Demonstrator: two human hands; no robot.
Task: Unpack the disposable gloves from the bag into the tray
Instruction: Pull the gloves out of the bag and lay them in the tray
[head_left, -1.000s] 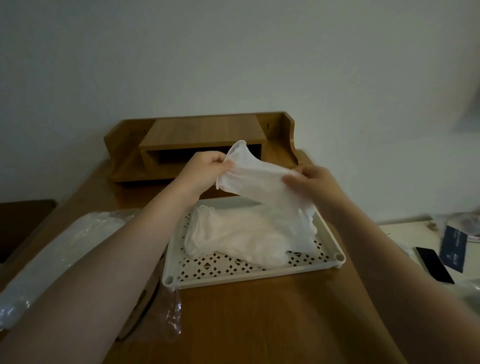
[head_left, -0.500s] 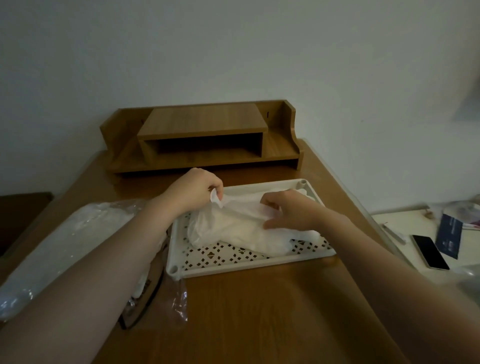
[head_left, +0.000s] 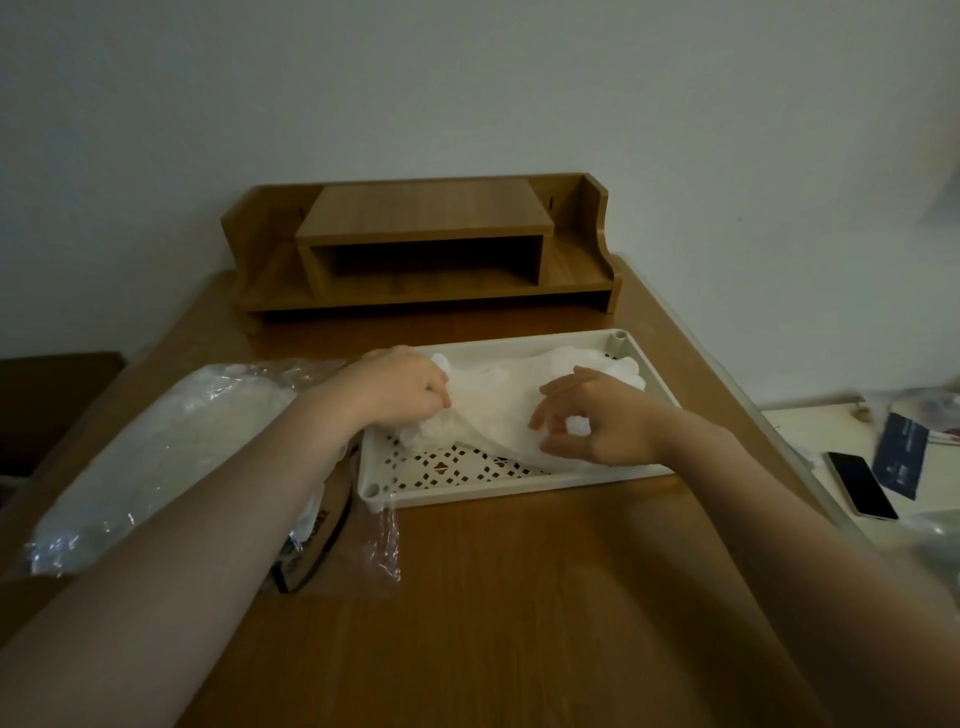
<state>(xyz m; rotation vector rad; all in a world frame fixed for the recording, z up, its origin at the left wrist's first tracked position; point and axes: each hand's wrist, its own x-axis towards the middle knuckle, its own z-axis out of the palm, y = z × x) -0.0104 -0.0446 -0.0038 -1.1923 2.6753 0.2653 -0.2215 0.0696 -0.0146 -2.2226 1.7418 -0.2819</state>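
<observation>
- Both hands are down in the white perforated tray (head_left: 457, 491) at the centre of the frame, on the wooden desk (head_left: 519, 597).
- Left hand (head_left: 397, 384) sits at the tray's left edge, fingers curled down into the crumpled end of the disposable gloves (head_left: 493, 400); it grips the thin white material there.
- Right hand (head_left: 597, 421) is at centre right, thumb and forefinger closed in a pinch on a small fold of the same gloves, the other fingers spread loosely above.
- The gloves lie as a pale, rumpled heap inside the tray, covering its upper half and reaching toward the upper right corner; the patterned floor shows bare along the lower edge.
- The clear plastic bag (head_left: 156, 447) lies at the left of the frame, beside the tray and partly under the left forearm, with white contents showing through.
- A wooden shelf unit (head_left: 423, 249) stands against the wall above the tray.
- At far right, on a separate pale surface, a dark phone (head_left: 862, 486) lies flat.
</observation>
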